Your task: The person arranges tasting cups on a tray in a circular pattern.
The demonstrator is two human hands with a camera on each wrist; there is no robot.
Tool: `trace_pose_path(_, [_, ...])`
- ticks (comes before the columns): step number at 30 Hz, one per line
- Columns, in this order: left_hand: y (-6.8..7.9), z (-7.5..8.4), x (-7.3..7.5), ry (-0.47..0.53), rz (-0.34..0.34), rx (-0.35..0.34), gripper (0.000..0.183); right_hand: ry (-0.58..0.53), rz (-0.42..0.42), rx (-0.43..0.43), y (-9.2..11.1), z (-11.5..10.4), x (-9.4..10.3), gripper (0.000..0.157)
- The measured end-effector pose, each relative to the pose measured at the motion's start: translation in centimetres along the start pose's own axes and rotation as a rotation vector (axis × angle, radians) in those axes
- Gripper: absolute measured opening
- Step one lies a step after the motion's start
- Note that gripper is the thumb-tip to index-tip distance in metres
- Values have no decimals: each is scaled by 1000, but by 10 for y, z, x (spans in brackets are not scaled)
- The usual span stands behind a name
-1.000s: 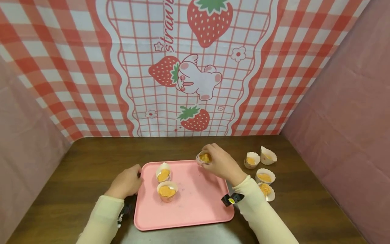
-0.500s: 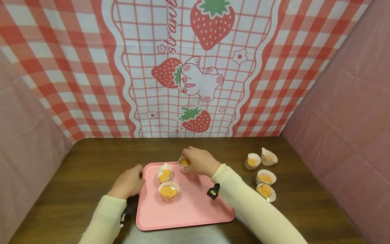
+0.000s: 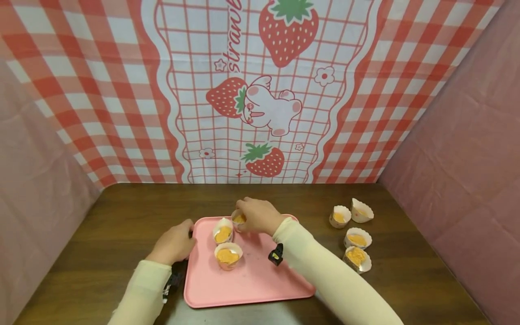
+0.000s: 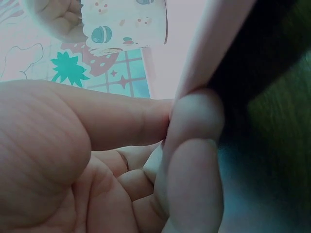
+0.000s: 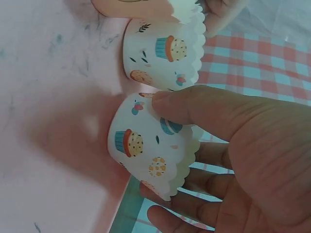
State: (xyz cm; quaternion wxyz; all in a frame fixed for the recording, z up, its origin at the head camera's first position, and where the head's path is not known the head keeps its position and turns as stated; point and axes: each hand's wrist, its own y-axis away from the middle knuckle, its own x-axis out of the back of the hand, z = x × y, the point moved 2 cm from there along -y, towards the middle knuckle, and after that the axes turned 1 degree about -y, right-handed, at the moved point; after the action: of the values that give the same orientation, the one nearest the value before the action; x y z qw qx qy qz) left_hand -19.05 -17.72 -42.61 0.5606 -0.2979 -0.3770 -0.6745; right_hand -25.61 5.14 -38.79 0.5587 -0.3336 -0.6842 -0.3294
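Note:
My right hand (image 3: 260,216) grips a paper cupcake cup (image 5: 146,145) with orange-yellow filling, thumb on one side and fingers on the other. The cup is at the back left of the pink tray (image 3: 264,282), close beside another filled cup (image 3: 223,233). In the right wrist view, printed cupcakes show on its wall, and its base is at or just over the tray; which, I cannot tell. A third cup (image 3: 228,256) stands nearer the front. My left hand (image 3: 174,243) pinches the tray's left rim (image 4: 214,53) between thumb and curled fingers.
Several more filled paper cups stand on the brown table (image 3: 406,271) at the right, among them one nearest the front (image 3: 357,258) and one at the back (image 3: 361,211). A checked strawberry cloth (image 3: 260,90) hangs behind, with a pink cloth (image 3: 459,149) along the right.
My right hand has carried its cup leftward along the tray's back edge until beside the others. The left hand keeps its hold on the rim. The head view has shifted slightly.

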Motion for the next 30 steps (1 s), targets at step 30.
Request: trace_pose_path(30, [1, 1, -1, -15, 2, -17, 26, -117, 327, -77, 116, 65, 35, 54])
